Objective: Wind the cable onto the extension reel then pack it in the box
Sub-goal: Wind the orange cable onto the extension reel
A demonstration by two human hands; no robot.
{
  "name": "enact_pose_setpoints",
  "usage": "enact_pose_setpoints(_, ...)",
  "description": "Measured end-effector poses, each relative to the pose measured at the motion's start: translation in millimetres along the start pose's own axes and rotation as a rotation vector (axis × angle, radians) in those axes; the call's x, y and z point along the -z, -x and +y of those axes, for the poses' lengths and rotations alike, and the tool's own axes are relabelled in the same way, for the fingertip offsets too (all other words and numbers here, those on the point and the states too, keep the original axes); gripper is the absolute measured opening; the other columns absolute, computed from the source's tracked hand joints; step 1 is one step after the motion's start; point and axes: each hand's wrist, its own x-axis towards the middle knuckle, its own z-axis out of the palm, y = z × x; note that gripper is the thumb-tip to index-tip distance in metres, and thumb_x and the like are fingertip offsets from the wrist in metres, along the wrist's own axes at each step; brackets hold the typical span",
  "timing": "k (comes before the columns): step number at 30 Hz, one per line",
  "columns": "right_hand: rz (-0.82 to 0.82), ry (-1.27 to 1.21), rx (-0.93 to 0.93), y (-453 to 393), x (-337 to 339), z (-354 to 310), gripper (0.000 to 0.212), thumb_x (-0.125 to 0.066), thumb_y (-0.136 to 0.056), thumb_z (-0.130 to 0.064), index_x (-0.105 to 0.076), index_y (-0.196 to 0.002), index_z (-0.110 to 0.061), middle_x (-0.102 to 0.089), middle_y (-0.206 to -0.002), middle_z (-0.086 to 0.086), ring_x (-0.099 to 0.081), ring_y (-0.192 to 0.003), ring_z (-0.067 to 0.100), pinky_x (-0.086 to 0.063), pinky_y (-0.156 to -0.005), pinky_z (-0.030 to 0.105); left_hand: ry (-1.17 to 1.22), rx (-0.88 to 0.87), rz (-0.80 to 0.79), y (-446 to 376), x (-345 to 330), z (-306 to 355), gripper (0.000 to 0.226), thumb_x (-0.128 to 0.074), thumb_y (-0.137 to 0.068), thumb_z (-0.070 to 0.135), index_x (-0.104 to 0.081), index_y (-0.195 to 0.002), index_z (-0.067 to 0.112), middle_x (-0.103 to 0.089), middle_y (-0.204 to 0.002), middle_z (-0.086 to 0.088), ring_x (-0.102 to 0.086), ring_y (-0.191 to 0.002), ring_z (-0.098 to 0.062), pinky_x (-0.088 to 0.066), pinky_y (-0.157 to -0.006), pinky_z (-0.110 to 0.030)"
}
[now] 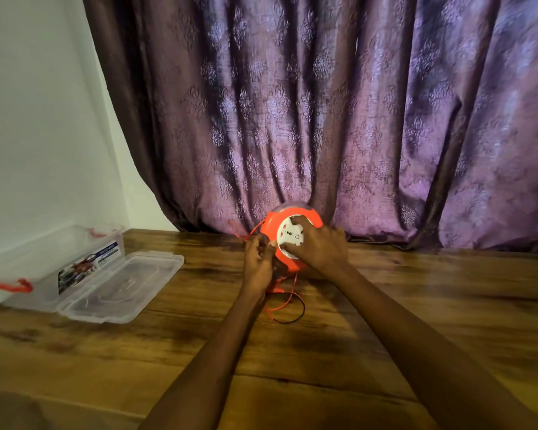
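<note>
From the head camera, the round orange plastic extension reel (288, 237) with its white socket face turned toward the viewer stands on edge at the far side of the brown wood-grain table (385, 321), right against the purple patterned curtain (323, 103). The right hand (319, 243) lies over the white face with fingers curled on it, holding the reel. The left hand (258, 263) sits just beside the reel's left rim, fingers curled around the thin orange cable (284, 301); the exact pinch is hidden by the knuckles. Loose cable trails from under the reel in small loops on the table between the forearms, one loop looking dark. Another strand shows left of the reel near the curtain hem. Well apart to the left, the clear plastic storage box (59, 268) with red latches and a printed label lies open, its transparent lid (128, 287) flat on the table beside it, against the white wall (38, 119).
</note>
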Motion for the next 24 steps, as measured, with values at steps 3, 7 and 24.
enact_pose_setpoints(3,-0.171,-0.794,-0.427,-6,7,-14,0.060,-0.075,-0.071,-0.066,-0.069,-0.103,-0.015,-0.076,-0.089,0.013,-0.072,-0.079,0.030,-0.056,-0.072,0.037,-0.013,-0.028,-0.002,2,-2,-1,0.014,-0.061,-0.095,0.016,-0.053,-0.085,0.021,-0.054,-0.093,-0.014,-0.052,-0.086,-0.020,-0.047,-0.080,-0.046)
enact_pose_setpoints(7,-0.178,-1.257,-0.577,-3,-8,-16,0.035,-0.080,-0.083,-0.036,-0.064,-0.073,-0.007,-0.066,-0.049,0.010,-0.051,-0.029,0.012,-0.030,-0.033,0.014,-0.049,-0.038,-0.001,1,3,-1,0.018,-0.063,-0.093,0.015,-0.051,-0.082,0.022,-0.053,-0.089,-0.012,-0.050,-0.084,-0.020,-0.047,-0.080,-0.048)
enact_pose_setpoints(24,-0.156,-1.429,-0.309,1,-11,55,0.019,-0.072,-0.091,-0.021,-0.065,-0.108,-0.018,-0.076,-0.098,0.005,-0.072,-0.076,0.014,-0.053,-0.052,0.025,0.111,0.259,-0.094,-6,15,0,0.016,-0.061,-0.097,0.032,-0.067,-0.104,0.019,-0.075,-0.083,0.005,-0.071,-0.067,-0.010,-0.056,-0.049,-0.028)
